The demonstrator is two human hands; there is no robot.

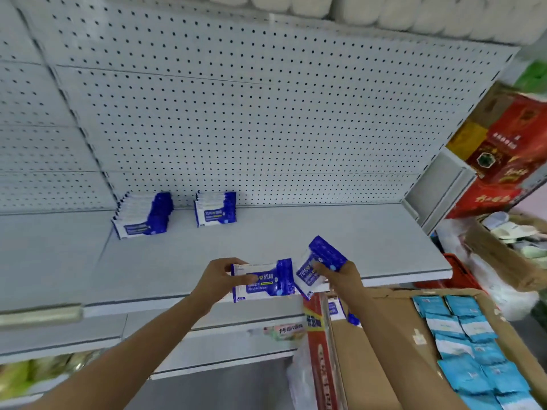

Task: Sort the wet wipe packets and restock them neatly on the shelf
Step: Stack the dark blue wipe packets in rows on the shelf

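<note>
My left hand [217, 281] grips a blue and white wet wipe packet [263, 281] by its left end, level over the shelf's front edge. My right hand [340, 278] pinches a second blue and white packet [318, 263], tilted up to the right and touching the first. Two stacks of the same blue packets stand at the back of the grey shelf [296, 232]: a leaning row [143, 216] at the left and an upright stack [215, 208] beside it.
A cardboard box [393, 344] at the lower right holds several light blue packets [467, 344]. A red carton [318, 350] stands against its left side. Red boxes [500, 155] sit beyond the shelf's right end. A white pegboard [236, 113] backs the shelf.
</note>
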